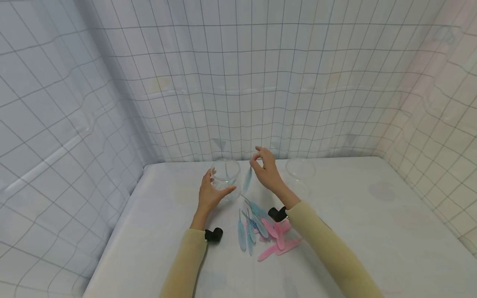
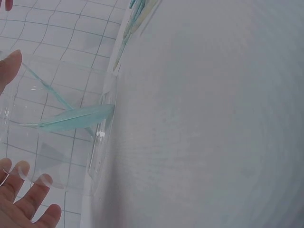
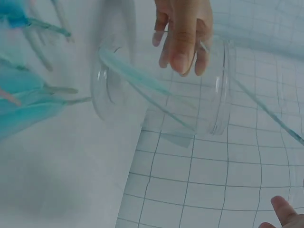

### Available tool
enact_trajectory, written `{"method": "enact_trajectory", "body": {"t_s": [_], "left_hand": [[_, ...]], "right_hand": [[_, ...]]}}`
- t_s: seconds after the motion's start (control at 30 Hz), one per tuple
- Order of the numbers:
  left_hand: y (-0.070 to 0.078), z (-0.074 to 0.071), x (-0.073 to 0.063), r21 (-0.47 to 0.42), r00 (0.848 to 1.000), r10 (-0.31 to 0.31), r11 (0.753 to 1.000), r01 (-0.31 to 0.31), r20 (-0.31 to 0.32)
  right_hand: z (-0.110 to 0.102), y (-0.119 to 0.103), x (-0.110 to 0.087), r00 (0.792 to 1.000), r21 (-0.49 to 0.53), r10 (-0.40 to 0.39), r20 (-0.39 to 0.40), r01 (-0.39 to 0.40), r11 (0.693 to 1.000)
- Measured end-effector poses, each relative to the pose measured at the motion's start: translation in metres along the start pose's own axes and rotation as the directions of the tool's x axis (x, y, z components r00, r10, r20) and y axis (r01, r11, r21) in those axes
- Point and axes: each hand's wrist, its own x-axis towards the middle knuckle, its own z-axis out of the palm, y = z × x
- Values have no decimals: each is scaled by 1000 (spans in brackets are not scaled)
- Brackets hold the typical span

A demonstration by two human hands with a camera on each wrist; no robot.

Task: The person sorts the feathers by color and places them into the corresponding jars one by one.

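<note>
Feather (image 1: pixel 247 181), blue, mid-frame, just right of jar (image 1: pixel 226 182) | likely very light, soft, easily creased; best held at thin upper end | right hand (image 1: pixel 266 169) pinches there; left hand (image 1: pixel 211 195) grips jar, probably slick, its wall barring leftward travel | blue feathers (image 1: pixel 242 236), pink feathers (image 1: pixel 279 236) lower centre; second jar (image 1: pixel 301 182) right of centre

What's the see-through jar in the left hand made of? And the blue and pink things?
Jar: clear, glossy plastic or perhaps glass; it glints, and things show through. Blue feathers: soft-looking, matt, probably dyed feather, real or imitation, with thin shafts. Pink feathers: likely the same, given their long shape.
</note>
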Motion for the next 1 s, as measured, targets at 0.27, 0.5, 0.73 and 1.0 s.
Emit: {"method": "enact_trajectory", "body": {"t_s": [0.27, 0.5, 0.73, 1.0], "left_hand": [[0, 1, -1, -1, 1000, -3, 1000, 3, 6], [1, 2, -2, -6, 1000, -9, 1000, 9, 3], [1, 3, -1, -10, 1000, -11, 1000, 12, 21], [-1, 1, 2, 0, 1000, 6, 1000, -6, 3]], "right_hand": [[12, -11, 18, 973, 215, 114, -202, -70, 974], [30, -2, 20, 965, 185, 182, -188, -148, 972], [32, 14, 8, 974, -53, 223, -28, -224, 973], [16, 27, -15, 951, -210, 284, 125, -254, 944]]}}
